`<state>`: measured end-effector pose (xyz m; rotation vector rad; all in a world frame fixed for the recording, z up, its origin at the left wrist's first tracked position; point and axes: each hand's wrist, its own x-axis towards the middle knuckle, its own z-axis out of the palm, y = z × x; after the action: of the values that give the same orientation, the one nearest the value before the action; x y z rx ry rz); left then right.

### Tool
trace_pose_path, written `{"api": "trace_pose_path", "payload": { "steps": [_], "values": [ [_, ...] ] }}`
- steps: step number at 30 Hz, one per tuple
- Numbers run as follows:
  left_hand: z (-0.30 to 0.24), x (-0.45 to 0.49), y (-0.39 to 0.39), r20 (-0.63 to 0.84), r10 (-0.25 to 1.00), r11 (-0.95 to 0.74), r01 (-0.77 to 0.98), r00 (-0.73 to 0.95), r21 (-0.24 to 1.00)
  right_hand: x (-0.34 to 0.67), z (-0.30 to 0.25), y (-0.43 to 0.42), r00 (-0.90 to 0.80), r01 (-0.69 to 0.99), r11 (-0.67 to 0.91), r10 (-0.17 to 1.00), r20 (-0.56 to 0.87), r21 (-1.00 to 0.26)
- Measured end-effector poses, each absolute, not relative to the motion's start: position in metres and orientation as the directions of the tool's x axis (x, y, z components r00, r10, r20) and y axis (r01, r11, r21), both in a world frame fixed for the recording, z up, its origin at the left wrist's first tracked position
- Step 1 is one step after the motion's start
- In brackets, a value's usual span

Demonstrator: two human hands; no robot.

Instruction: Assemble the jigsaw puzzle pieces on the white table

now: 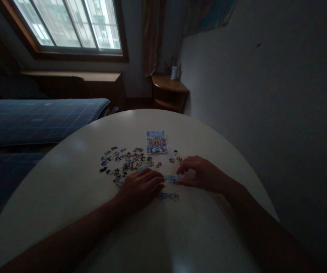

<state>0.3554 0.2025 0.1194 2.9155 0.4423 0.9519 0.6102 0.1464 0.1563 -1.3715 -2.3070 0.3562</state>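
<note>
Between my two hands lies a short strip of joined light-blue puzzle pieces [171, 177] on the table. My left hand [141, 186] is closed, its fingers together and bent over the strip's left end. My right hand [199, 172] is curled, with thumb and index finger pinching the strip's right end. Nearer to me, another light-blue group of puzzle pieces [169, 196] lies partly beneath my left thumb. Loose jigsaw pieces [129, 159] in many colours spread beyond and left of my left hand, which hides some. Several single pieces [171, 160] lie just beyond my right fingers.
A colourful picture sheet [157, 142] lies beyond the pieces on the round white table [75, 189]. At the left stands a bed with a blue plaid mattress [38, 117]. A wooden corner shelf [170, 83] is behind the table, and a wall [265, 113] runs along the right.
</note>
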Motion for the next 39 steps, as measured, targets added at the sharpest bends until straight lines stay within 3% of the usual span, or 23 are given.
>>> {"api": "trace_pose_path", "payload": {
  "steps": [5,10,13,18,22,25,30,36,39],
  "values": [
    [0.12,0.353,0.211,0.566,0.378,-0.921,0.36,0.733,0.148,0.63,0.155,0.152,-0.332,0.864,0.363,0.932,0.146,-0.348],
    [0.119,0.348,0.219,0.581,0.474,-0.871,0.449,0.662,0.199,0.634,0.152,0.153,-0.293,0.867,0.307,0.951,0.097,-0.393],
    [0.125,0.343,0.229,0.575,0.505,-0.845,0.505,0.644,0.177,0.637,0.149,0.154,-0.269,0.854,0.303,0.953,0.139,-0.424],
    [0.139,0.32,0.256,0.525,0.618,-0.737,0.663,0.585,0.129,0.637,0.133,0.164,-0.231,0.896,0.326,0.922,0.311,-0.301],
    [0.141,0.293,0.275,0.396,0.741,-0.638,0.752,0.542,0.165,0.633,0.124,0.169,-0.287,0.894,0.364,0.913,0.29,-0.261],
    [0.142,0.283,0.281,0.344,0.732,-0.672,0.707,0.588,0.222,0.631,0.123,0.17,-0.318,0.887,0.383,0.911,0.263,-0.258],
    [0.141,0.296,0.269,0.296,0.583,-0.812,0.533,0.757,0.237,0.631,0.12,0.17,-0.306,0.889,0.379,0.91,0.281,-0.258],
    [0.148,0.302,0.261,0.178,0.623,-0.778,0.579,0.762,0.244,0.631,0.118,0.17,-0.317,0.888,0.392,0.9,0.298,-0.239],
    [0.163,0.289,0.27,0.07,0.707,-0.695,0.673,0.703,0.252,0.629,0.12,0.168,-0.358,0.865,0.44,0.878,0.318,-0.241]
  ]
}}
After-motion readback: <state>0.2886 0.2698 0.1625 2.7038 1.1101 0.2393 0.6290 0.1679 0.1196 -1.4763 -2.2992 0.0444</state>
